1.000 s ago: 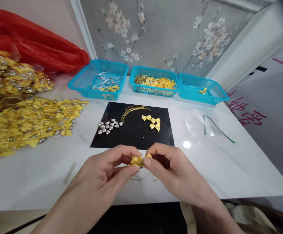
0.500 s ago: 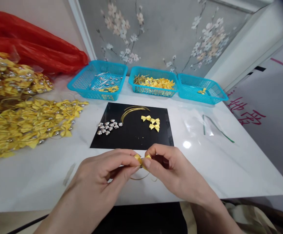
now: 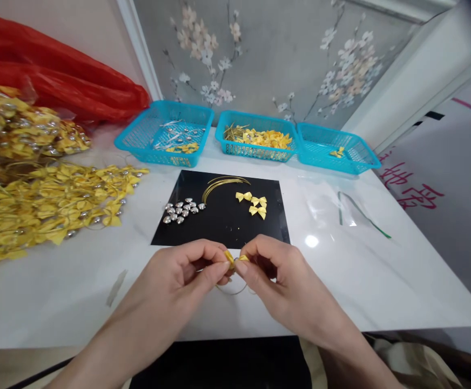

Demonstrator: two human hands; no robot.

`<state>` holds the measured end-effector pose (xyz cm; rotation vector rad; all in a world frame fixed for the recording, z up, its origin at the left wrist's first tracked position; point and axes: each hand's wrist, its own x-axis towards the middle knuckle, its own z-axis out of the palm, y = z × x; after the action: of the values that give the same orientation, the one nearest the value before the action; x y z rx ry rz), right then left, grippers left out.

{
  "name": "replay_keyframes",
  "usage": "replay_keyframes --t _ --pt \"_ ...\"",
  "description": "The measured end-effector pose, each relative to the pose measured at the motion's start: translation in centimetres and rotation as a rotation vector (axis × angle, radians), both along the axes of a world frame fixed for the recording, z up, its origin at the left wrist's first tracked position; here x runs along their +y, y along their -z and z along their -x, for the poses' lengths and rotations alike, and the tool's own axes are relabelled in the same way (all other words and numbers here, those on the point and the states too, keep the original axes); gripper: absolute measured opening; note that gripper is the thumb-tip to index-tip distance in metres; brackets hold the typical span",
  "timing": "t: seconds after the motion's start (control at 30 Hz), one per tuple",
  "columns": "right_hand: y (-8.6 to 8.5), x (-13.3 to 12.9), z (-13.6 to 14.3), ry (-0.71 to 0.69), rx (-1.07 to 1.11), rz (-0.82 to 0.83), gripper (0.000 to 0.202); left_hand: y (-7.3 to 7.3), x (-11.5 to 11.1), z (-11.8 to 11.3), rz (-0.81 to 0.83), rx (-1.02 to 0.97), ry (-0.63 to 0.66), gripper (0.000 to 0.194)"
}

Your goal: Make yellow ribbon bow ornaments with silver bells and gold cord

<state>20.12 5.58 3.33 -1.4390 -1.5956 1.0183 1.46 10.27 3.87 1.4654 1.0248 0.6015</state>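
Between my two hands is a small yellow ribbon bow (image 3: pixel 242 258), pinched at both sides. My left hand (image 3: pixel 193 273) grips its left loop with thumb and fingertips; my right hand (image 3: pixel 278 275) holds the right loop likewise. A thin gold cord (image 3: pixel 235 293) curves below the bow, and a bit of silver shows at its middle, mostly covered by fingers. Just beyond lies a black mat (image 3: pixel 215 229) carrying silver heart-shaped beads (image 3: pixel 180 210), curved gold cords (image 3: pixel 219 183) and several loose yellow bows (image 3: pixel 258 202).
Three blue baskets stand along the back: the left (image 3: pixel 124 141), middle (image 3: pixel 221 138) and right (image 3: pixel 320 162). A large heap of yellow bows with silver beads (image 3: pixel 53 202) covers the left side. Clear plastic with a green strip (image 3: pixel 371 221) lies at right.
My left hand has rolled, its fingers curling further behind the bow, and the bow has turned slightly. Both hands stay close together at the mat's near edge.
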Motion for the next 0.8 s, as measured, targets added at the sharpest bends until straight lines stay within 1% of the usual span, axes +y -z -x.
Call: replay_keyframes --t 0.07,0.13,0.3,0.43,0.5,0.63,0.7,0.77,0.8 --pt "-0.1 0.1 -0.1 0.004 -0.005 -0.003 0.016 -0.1 0.0 -0.1 0.014 0.008 -0.025 0.016" --pt "-0.1 0.3 -0.1 0.008 0.008 0.005 0.014 -0.2 0.0 -0.2 -0.007 0.029 -0.050 0.016" --pt "-0.1 0.6 -0.3 -0.007 0.118 0.083 0.016 -0.4 0.0 -0.5 -0.069 0.066 -0.115 0.014" --pt "-0.1 0.9 -0.3 -0.006 0.159 0.109 0.018 -0.3 -0.2 -0.7 -0.091 0.022 -0.170 0.008" --pt "-0.1 1.0 -0.3 0.000 0.173 0.122 0.018 -0.1 -0.2 -0.7 -0.069 -0.018 -0.192 0.007" --pt "-0.2 1.0 -0.5 -0.003 0.208 0.143 0.019 0.3 0.0 -0.6 0.005 -0.119 -0.253 0.015" --pt "-0.5 0.6 -0.6 0.033 0.174 0.082 0.015 0.5 -0.1 -0.6 0.048 -0.151 -0.293 0.022" --pt "-0.9 -0.3 -0.5 0.104 0.103 -0.062 0.011 0.6 -0.2 -0.6 0.082 -0.182 -0.334 0.027" --pt "-1.0 -0.8 -0.3 0.132 0.075 -0.151 0.015 0.6 -0.3 -0.6 0.090 -0.201 -0.345 0.027"
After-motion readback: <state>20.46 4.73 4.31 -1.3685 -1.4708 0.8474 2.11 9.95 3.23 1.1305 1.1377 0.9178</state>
